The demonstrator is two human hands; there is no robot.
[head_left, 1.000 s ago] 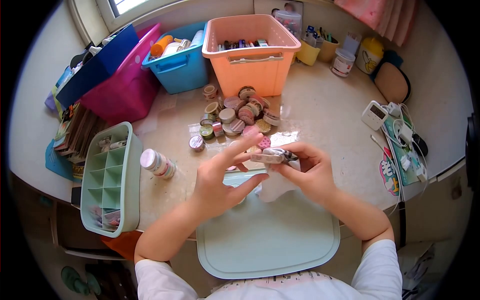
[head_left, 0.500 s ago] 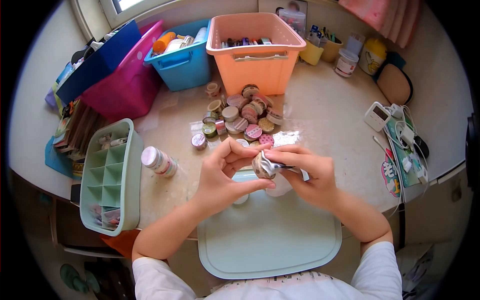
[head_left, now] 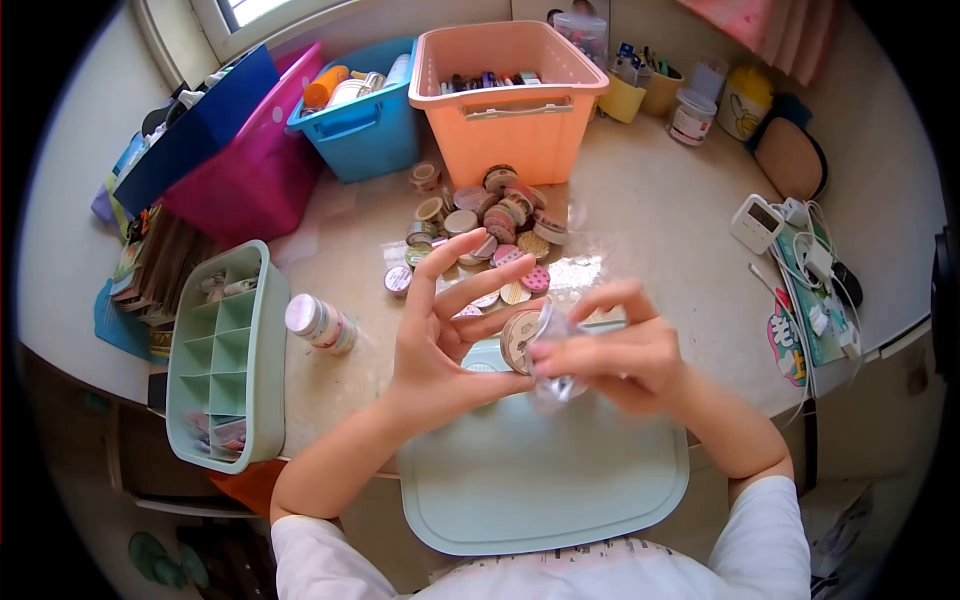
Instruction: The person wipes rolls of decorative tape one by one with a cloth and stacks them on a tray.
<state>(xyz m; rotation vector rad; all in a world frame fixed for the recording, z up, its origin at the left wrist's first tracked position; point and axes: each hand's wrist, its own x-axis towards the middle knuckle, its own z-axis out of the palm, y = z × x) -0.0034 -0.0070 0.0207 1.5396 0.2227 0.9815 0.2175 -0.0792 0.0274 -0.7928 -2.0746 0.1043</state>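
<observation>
My left hand (head_left: 425,345) grips a roll of washi tape (head_left: 518,342) at its edges, between the thumb and a finger, with its other fingers raised and spread. Close against that roll, my right hand (head_left: 630,350) pinches a crumpled clear plastic wrapper (head_left: 556,385), blurred by motion. Whether the wrapper still encloses part of the roll I cannot tell. Beyond my hands lies a loose pile of washi tape rolls (head_left: 500,215), some flat and some on edge. Below the hands is a pale green lid (head_left: 545,480) at the table's front edge.
A green divided organizer (head_left: 275,370) and a white-lidded jar (head_left: 320,323) stand on the left. Behind the pile are an orange bin (head_left: 505,130), a blue basket (head_left: 360,145) and a magenta bin (head_left: 240,190). White cables (head_left: 815,260) and a small white device (head_left: 757,223) lie right.
My right hand has pulled the wrapper lower and to the right, exposing more of the roll's face. Fingers of my left hand have spread upward while it keeps hold of the roll.
</observation>
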